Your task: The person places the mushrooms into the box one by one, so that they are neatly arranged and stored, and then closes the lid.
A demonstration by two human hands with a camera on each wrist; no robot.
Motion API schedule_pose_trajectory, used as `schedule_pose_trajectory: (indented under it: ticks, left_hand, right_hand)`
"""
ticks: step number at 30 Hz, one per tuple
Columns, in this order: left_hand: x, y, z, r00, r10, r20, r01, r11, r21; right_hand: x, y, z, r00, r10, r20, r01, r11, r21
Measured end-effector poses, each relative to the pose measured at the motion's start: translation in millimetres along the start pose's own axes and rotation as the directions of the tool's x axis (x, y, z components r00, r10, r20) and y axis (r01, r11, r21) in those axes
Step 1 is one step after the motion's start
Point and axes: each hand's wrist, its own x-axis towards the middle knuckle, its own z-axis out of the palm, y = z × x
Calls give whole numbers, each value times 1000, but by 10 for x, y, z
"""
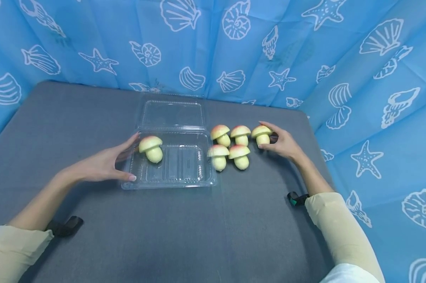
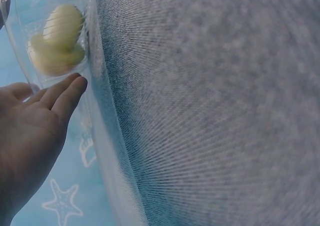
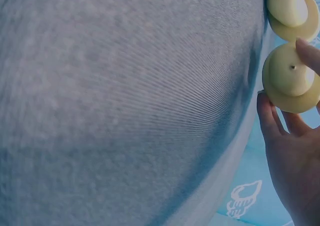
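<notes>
A clear plastic clamshell box [image 1: 179,169] lies on the table with its lid [image 1: 173,114] folded back. One toy mushroom [image 1: 153,151], yellow with a reddish cap top, sits in the left of the box. My left hand [image 1: 100,163] is at the box's left edge, thumb at the front corner and straight fingers farther back; the left wrist view shows the fingertips [image 2: 77,83] close by the box. With thumb and fingers on either side, my right hand [image 1: 283,143] holds the rightmost mushroom [image 1: 262,135]; in the right wrist view the mushroom's [image 3: 290,73] stem end faces the camera.
Between the box and my right hand, several similar mushrooms [image 1: 240,157] stand in two rows, the nearest ones against the box's right edge. Grey cloth covers the table [image 1: 184,232]. A blue curtain [image 1: 213,51] with shell prints hangs behind and along the right side.
</notes>
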Motion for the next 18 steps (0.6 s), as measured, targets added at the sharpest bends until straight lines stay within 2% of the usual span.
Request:
schedule_pose_trajectory:
  ticks: [8,9,14,18]
  left_hand:
    - [-10,14,-23,1000,-8,1,8,1000,15]
    - [-13,13,-25,1000,-8,1,8,1000,17]
    - [-14,-1,-19,1000,0,-4,0,1000,19]
    - [14,3,-2,1000,4,-1,-4,1000,27]
  right_hand:
    - [-20,-125,-23,997,-33,-65,34,999,23]
    - [-3,-76,-20,997,-34,-74,36,999,26]
    - [-4,-116,-32,996,-43,-77,45,999,20]
    - [-74,-268,-62,996,-40,-79,42,999,21]
